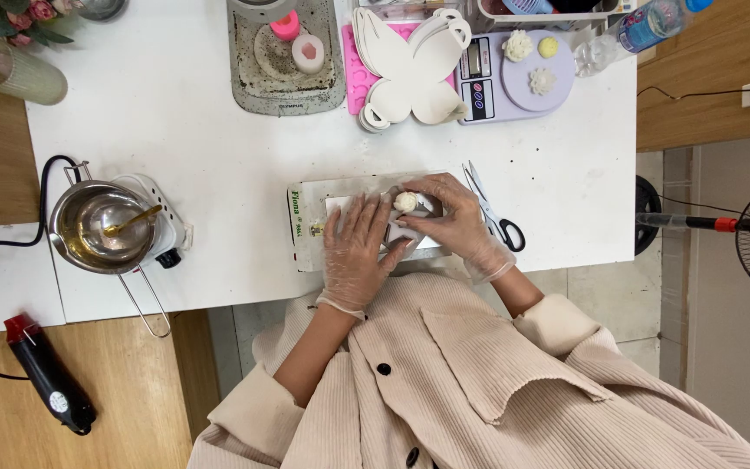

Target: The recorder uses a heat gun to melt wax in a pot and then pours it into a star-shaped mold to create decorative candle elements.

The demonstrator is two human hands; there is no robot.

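One small cream-white lump [405, 201], rounded and rough like a moulded flower, sits over a flat grey board [305, 230] at the near edge of the white surface [175, 113]. The right hand [453, 217], gloved in clear plastic, curls round the lump and pinches it with its fingertips. The left hand [356, 247], also gloved, lies flat and open on the board just beside the lump. Black-handled scissors [492, 213] lie beside the board, partly hidden by the right hand. The lump's underside cannot be made out.

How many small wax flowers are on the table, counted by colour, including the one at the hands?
Cream or white flowers: 3, one on the scale, one more there, one at the right hand's fingers.
Yellow flowers: 1.
Total: 4.
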